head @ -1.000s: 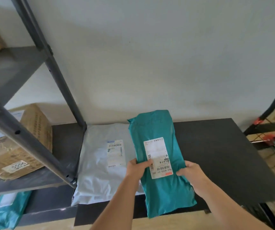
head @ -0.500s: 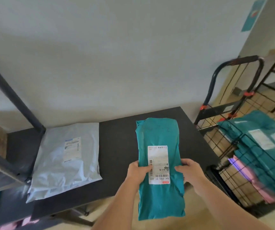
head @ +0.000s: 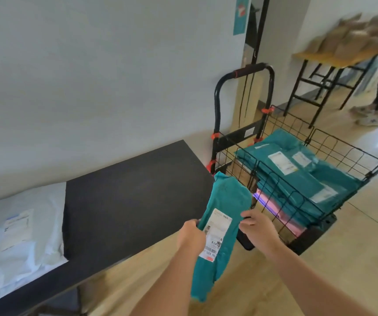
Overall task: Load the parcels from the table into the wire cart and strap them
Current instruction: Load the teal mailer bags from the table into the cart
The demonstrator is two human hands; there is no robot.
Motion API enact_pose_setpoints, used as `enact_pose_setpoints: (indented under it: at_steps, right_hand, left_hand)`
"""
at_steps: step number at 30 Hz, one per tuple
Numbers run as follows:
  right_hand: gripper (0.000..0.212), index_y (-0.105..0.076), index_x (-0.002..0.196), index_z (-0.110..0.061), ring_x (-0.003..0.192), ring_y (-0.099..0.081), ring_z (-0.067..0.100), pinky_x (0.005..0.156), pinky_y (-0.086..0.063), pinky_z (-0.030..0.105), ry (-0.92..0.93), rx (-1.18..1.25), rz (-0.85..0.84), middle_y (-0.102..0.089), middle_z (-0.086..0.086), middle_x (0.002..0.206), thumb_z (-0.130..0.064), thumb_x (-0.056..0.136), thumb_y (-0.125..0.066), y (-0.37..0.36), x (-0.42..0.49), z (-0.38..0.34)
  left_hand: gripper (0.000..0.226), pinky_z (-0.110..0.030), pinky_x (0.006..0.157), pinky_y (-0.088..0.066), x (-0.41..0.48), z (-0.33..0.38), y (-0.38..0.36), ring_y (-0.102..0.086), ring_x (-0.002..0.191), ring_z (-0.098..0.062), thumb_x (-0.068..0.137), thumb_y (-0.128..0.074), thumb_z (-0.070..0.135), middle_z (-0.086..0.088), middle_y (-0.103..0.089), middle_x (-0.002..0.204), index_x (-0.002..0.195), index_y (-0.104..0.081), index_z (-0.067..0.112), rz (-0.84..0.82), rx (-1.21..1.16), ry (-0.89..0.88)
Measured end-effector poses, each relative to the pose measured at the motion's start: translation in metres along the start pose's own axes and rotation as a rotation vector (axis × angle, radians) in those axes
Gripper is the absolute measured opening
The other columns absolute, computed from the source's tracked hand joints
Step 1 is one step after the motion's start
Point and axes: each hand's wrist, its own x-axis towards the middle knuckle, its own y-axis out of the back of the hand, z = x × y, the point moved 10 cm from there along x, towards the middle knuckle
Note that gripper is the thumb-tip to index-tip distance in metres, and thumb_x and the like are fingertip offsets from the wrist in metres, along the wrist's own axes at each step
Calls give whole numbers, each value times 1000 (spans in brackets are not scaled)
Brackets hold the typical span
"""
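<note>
We hold the teal parcel [head: 223,226] in the lower middle of the frame. It is up in the air, past the edge of the black table [head: 126,201] and just beside the wire cart [head: 352,153]. It hangs the long way, with its top end leaning toward the cart and its bottom end drooping toward the floor. We think we hold it by both long sides because it is soft and would flop over in one hand.

Our left hand [head: 191,236] grips the left side, right beside the white label [head: 217,233]. Our right hand [head: 259,229] pinches the right side, with its fingers curled over the edge. Both arms reach forward from the bottom of the frame and point in toward each other.

The cart sits in the middle right. Other teal parcels [head: 297,176] lie flat in a pile inside it, with a pink parcel [head: 274,208] lower down. There looks to be room on top for ours. One white parcel [head: 19,226] lies on the table at the lower left. Thin black cords [head: 247,96] hang from the cart handle [head: 251,68] in the upper middle; they may be the straps, but we cannot tell
</note>
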Motion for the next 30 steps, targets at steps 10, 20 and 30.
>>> enact_pose_setpoints:
  at_steps: [10, 20, 30]
  right_hand:
    - [30, -71, 111, -29, 83, -57, -4, 66, -40, 9, 265, -171, 125, -64, -21, 98, -11, 93, -56, 52, 21, -23]
    - [31, -63, 121, -37, 95, -61, 12, 78, -51, 27, 189, -554, 71, -65, -13, 114, -25, 92, -57, 111, 118, -4]
    - [21, -64, 94, -23, 78, -60, 21, 62, -47, 30, 48, -621, 115, -65, -3, 83, -26, 99, -44, 201, 222, -2]
  left_hand:
    - [34, -32, 76, -53, 8, 86, -76, -63, 91, -22, 87, -42, 2, 0, -67, 98, 100, -64, 25, -73, 526, -214]
    - [23, -28, 63, -43, 74, 200, -129, -55, 68, -16, 87, -40, 13, 7, -51, 65, 76, -58, 23, -37, 608, -425]
    - [17, -32, 63, -31, 141, 329, -164, -53, 65, -25, 81, -46, 16, -2, -52, 58, 67, -54, 14, 12, 460, -624]
